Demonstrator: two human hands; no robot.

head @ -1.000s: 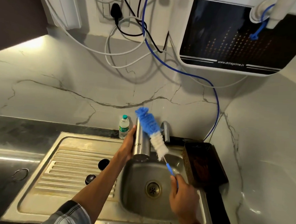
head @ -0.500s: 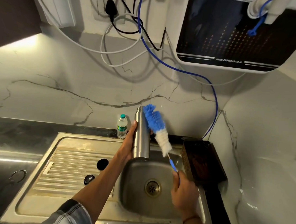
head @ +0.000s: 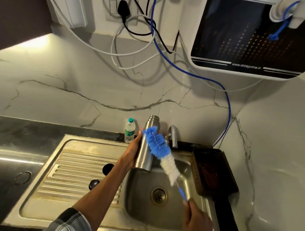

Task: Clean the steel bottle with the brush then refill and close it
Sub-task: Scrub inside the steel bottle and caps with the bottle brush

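Head view: left hand (head: pixel 132 153) wraps the steel bottle (head: pixel 147 144), upright over the sink (head: pixel 141 203) basin's far-left edge. Right hand (head: pixel 196 220) grips the brush (head: pixel 161 152) by its blue handle, bristle head lying across the bottle's right side. Small plastic water bottle (head: pixel 129 133) stands just left, tap (head: pixel 172 136) just right.

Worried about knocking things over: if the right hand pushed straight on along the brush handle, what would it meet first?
Probably the steel bottle held by the left hand: the brush in the right hand already lies against its side. Depth is uncertain; the tap stands just behind.
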